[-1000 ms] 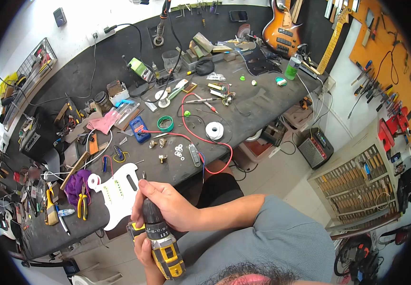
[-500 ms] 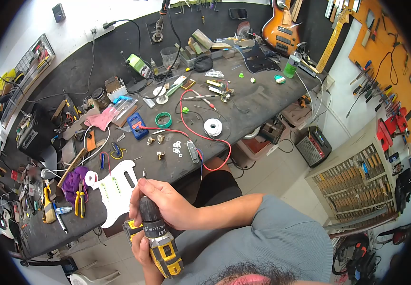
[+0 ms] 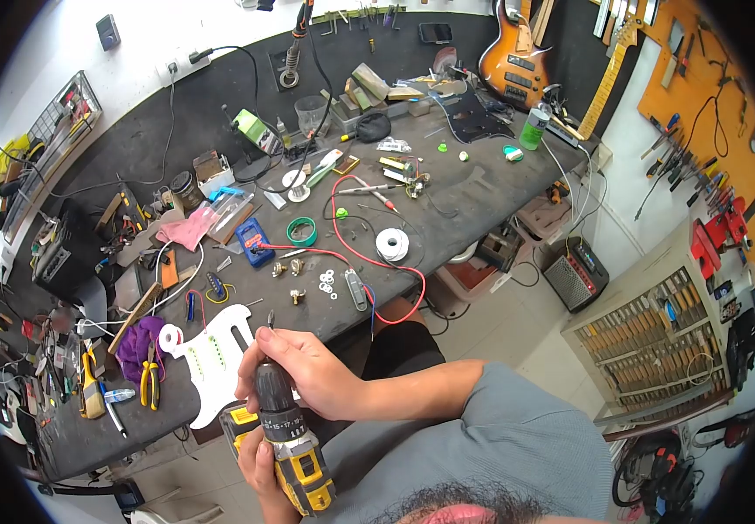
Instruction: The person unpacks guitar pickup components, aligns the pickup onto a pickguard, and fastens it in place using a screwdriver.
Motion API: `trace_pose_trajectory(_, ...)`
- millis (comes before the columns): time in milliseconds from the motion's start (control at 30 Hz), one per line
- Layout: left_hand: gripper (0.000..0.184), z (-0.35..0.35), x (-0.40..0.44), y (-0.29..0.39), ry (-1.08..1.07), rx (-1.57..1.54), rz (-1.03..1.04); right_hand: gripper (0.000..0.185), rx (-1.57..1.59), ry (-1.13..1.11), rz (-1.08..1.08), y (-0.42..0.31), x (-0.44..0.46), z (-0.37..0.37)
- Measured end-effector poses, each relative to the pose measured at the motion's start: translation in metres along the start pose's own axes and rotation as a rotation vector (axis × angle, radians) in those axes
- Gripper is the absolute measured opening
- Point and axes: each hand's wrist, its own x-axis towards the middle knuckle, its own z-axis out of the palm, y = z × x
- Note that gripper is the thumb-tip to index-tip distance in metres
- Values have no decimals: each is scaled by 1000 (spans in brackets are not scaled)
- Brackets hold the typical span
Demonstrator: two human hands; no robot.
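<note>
- Right hand (image 3: 312, 375): thumb and fingers curled round the black front end of the drill (image 3: 303, 463), thumb tip close to the bit (image 3: 271, 321); cannot tell whether skin touches the bit.
- Left hand (image 3: 262, 463): closed about the drill's grip, lower in the view.
- Drill: yellow and black, held off the table (image 3: 473, 188) in front of its near edge, bit end directed toward the table.
- White guitar plate (image 3: 220, 367): lies at the near edge, left part of the table, just beside the hands; green marks on its face.
- White roll (image 3: 169, 335): at the plate's left end.
- Purple cloth (image 3: 139, 342), with yellow-handled pliers (image 3: 149, 380) beside it; brush (image 3: 92, 395) further left, toward the near left corner.
- Beyond the plate: three small metal parts (image 3: 297, 297), a loose group of white rings (image 3: 328, 278), and a grey pocket tool (image 3: 356, 290) near the near edge.
- Blue meter (image 3: 255, 243): mid-table, near a green ring (image 3: 301, 231); red cable (image 3: 338, 214) loops round toward the near edge.
- White spool (image 3: 392, 244): near the near edge, right of the rings.
- Green bottle (image 3: 534, 129) and black plate (image 3: 475, 118): toward the right end.
</note>
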Motion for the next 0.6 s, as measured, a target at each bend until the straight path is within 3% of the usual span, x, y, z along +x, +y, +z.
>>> trace_pose_trajectory(133,54,-1,-3,-13,65,-186,115,46,-42,5,-117,-10,5,1)
trace_pose_trajectory(267,80,-12,14,13,103,36,268,31,-455,54,-212,-69,15,-28)
trace_pose_trajectory(333,87,-20,13,14,154,29,170,31,-652,256,-490,-128,23,-62)
trace_pose_trajectory(367,91,-20,13,13,197,3,82,30,-834,457,-509,-164,25,-90)
trace_pose_trajectory(400,95,-21,14,12,257,-28,-12,29,-1217,731,-516,-199,29,-121)
trace_pose_trajectory(467,102,-20,25,11,403,-103,-182,31,-1900,1032,-431,-249,36,-234)
trace_pose_trajectory(500,106,-17,33,12,467,-143,-244,31,-2100,1101,-163,-267,34,-277)
trace_pose_trajectory(600,80,-27,66,12,282,-471,-301,27,-2310,1072,36,-286,34,-360)
